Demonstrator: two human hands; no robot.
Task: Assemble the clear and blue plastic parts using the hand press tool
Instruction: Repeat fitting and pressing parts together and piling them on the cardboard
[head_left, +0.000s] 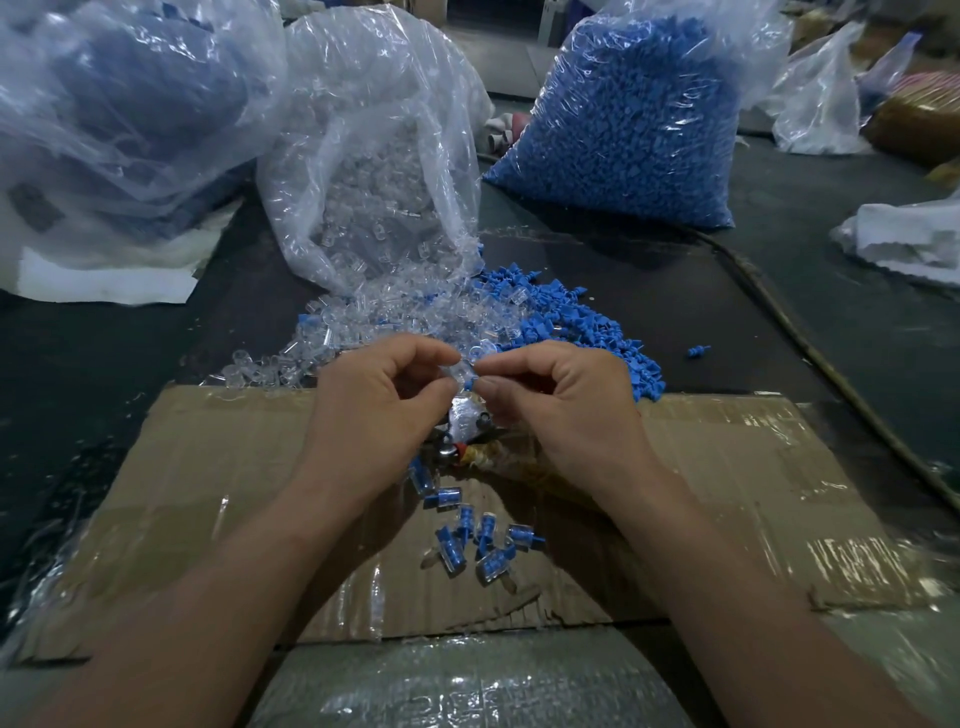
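My left hand (376, 400) pinches a small clear plastic part (461, 371) between thumb and forefinger. My right hand (561, 400) pinches a blue plastic part (469, 385) right against it, fingertips of both hands almost touching. Just below them the metal hand press tool (465, 423) stands on the cardboard (208, 467), partly hidden by my hands. Several assembled clear-and-blue pieces (470, 532) lie on the cardboard nearer to me. A loose pile of clear parts (332, 332) and a loose pile of blue parts (576, 322) lie behind my hands.
An open bag of clear parts (374, 171) stands behind the piles, and a full bag of blue parts (628, 119) at the back right. A large bag (114, 98) fills the back left. A cable (810, 348) runs along the right. One blue part (697, 351) lies apart.
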